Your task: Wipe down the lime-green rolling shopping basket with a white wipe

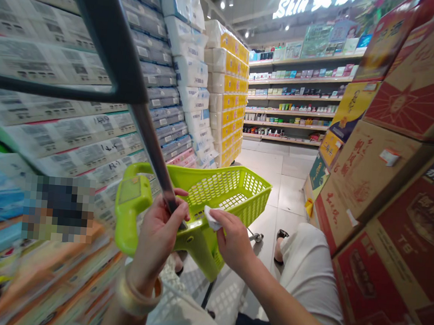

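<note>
My left hand [159, 228] is closed round the lower end of a dark metal handle bar [149, 132] that rises up and to the left into a wide black grip. My right hand [233, 241] pinches a small crumpled white tissue [211, 217] and holds it against the rim of a lime-green plastic shopping basket [229, 193], near the base of the bar. The basket is tilted in front of me and looks empty inside. A gold bangle [137, 294] sits on my left wrist. My knee in light trousers [309, 262] shows at lower right.
Stacked packs of tissue and paper goods [186, 70] fill the left side. Red and brown cardboard cartons [401, 162] are piled on the right. A tiled aisle [287, 178] runs ahead to shelves of small products [293, 93]. A pixelated patch covers part of the left.
</note>
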Demonstrator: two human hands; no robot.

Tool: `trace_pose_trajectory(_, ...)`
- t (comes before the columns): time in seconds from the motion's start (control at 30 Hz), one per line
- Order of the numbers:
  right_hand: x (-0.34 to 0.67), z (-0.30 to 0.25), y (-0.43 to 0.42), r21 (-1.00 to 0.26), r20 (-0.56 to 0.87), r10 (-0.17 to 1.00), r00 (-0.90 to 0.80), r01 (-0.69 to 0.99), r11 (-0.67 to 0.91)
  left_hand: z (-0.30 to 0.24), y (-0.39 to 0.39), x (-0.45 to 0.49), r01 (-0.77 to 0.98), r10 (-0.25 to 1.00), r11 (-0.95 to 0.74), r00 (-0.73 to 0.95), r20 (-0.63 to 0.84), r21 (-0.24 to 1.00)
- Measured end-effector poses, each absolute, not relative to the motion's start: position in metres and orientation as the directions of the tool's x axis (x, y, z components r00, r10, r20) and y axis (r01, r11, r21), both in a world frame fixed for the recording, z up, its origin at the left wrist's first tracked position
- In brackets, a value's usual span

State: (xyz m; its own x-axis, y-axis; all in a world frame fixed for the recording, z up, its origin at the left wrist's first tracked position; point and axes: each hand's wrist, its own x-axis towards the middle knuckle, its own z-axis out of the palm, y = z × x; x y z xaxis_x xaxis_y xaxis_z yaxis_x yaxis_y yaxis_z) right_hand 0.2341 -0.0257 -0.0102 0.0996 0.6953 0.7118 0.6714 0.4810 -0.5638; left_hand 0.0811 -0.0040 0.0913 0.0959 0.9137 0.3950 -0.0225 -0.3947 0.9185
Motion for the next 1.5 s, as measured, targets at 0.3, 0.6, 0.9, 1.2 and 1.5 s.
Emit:
trace_pose_trajectory(0.3,0.240,-0.019,-0.025,-0.538,0.749,0.657,0.087,0.659,0.526,0.090,-0.008,0.083,-0.118,0.938,-0.319,0.105,0.331,0.940)
trace_pose_trajectory(0.6,0.222,-0.002,-0.044,-0.473,0.791,0.606,-0.083,0.545,0.692,0.088,-0.019,0.078,-0.100,0.936,-0.320,0.121,0.331,0.942)
trace_pose_trajectory(0.9,0.244,-0.019,-0.039,-0.583,0.711,0.689,0.140,0.665,0.467,0.094,-0.023,0.075,-0.072,0.948,-0.285,0.125,0.292,0.956)
trace_pose_trajectory(1.2,0.238,-0.014,-0.041,-0.538,0.757,0.653,0.015,0.581,0.611,0.093,-0.019,0.071,-0.062,0.942,-0.291,0.154,0.298,0.955)
trace_pose_trajectory(1.5,0.224,-0.002,-0.046,-0.527,0.754,0.654,-0.054,0.545,0.652,0.098,-0.018,0.070,-0.092,0.938,-0.284,0.178,0.297,0.954)
